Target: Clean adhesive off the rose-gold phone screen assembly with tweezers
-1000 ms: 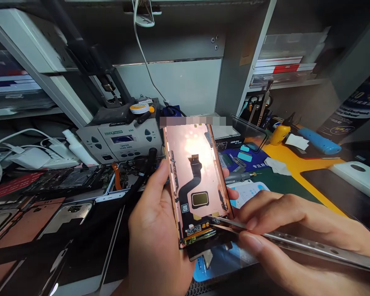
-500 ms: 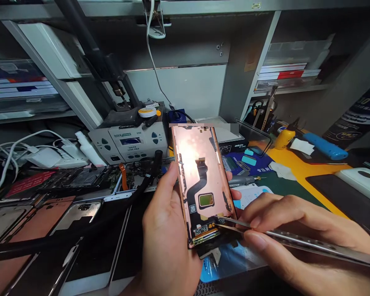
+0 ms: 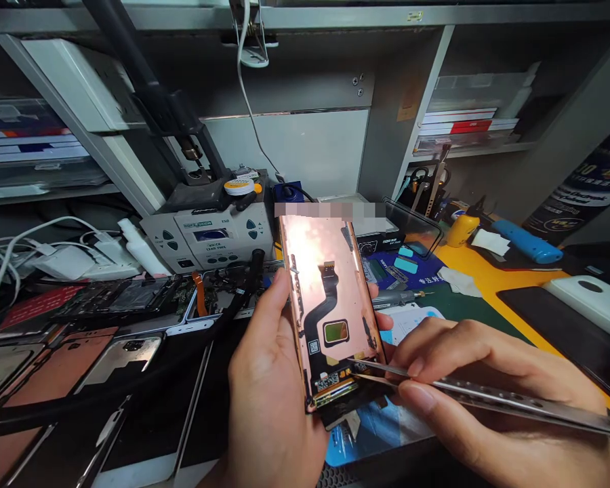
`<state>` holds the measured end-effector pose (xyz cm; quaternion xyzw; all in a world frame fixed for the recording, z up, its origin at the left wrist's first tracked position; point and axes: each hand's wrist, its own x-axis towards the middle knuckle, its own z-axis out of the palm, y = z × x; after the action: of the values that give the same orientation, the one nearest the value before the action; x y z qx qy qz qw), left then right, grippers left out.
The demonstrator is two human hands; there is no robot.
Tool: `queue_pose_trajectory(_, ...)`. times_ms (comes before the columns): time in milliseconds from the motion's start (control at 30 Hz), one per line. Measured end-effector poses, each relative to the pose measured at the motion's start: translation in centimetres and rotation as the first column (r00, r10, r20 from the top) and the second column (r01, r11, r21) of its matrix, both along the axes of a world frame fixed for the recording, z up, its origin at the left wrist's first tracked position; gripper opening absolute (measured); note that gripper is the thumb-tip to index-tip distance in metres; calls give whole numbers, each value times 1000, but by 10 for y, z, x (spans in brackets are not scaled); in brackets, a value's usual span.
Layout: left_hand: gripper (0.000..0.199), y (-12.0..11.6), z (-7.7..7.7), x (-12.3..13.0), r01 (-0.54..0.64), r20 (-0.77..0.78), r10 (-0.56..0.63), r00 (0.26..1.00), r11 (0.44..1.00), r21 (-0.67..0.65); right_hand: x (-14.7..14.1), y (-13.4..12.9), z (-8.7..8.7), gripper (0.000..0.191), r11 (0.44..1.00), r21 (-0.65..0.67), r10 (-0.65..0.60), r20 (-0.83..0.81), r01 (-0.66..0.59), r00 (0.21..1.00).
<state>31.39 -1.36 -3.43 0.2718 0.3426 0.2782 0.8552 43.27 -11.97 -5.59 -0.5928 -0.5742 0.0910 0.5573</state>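
My left hand [image 3: 269,386] grips a phone screen [image 3: 312,298] by its long edges, copper-coloured back towards me and tilted upright. A black flex cable [image 3: 319,313] runs down that back, beside a small greenish window [image 3: 336,332]. Between the thumb and fingers of my right hand [image 3: 468,379] is a pair of metal tweezers [image 3: 452,386]. The two tips are slightly apart at the screen's lower edge, by the black strip with small gold contacts. Whether they pinch anything there is too small to tell. A dark flap hangs below this edge.
Behind stands a grey soldering station [image 3: 208,237] with a black hose [image 3: 234,305] crossing the left side. Phone parts [image 3: 89,362] lie at left. On the right are a yellow bottle [image 3: 462,230], a blue tool [image 3: 526,240] and a dark phone [image 3: 564,339]. A blue mat [image 3: 356,444] lies below.
The whole view has shifted slightly left. Both hands keep their holds, and the tweezer tips stay at the lower edge of the screen. The dark flap below shows a little more.
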Motion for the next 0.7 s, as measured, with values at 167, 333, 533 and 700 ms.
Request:
queue_pose_trajectory(167, 56, 2, 5, 4, -15, -183, 17, 983, 1000, 12, 0, -2, -1, 14, 1000, 7, -4, -34, 4, 999)
queue_pose_trajectory(333, 60, 1, 5, 3, 20, -171, -22, 985, 1000, -11, -1, -3, -3, 13, 1000, -11, -26, -36, 26, 999)
queue_pose_trajectory(533, 61, -1, 4, 2, 20, -144, -20, 989, 1000, 2, 1, -1, 1, 15, 1000, 10, -5, -17, 6, 1000)
queue_pose_trajectory(700, 60, 0, 5, 3, 1, -173, -4, 985, 1000, -17, 4, -1, -3, 13, 999, 10, -36, -53, 37, 998)
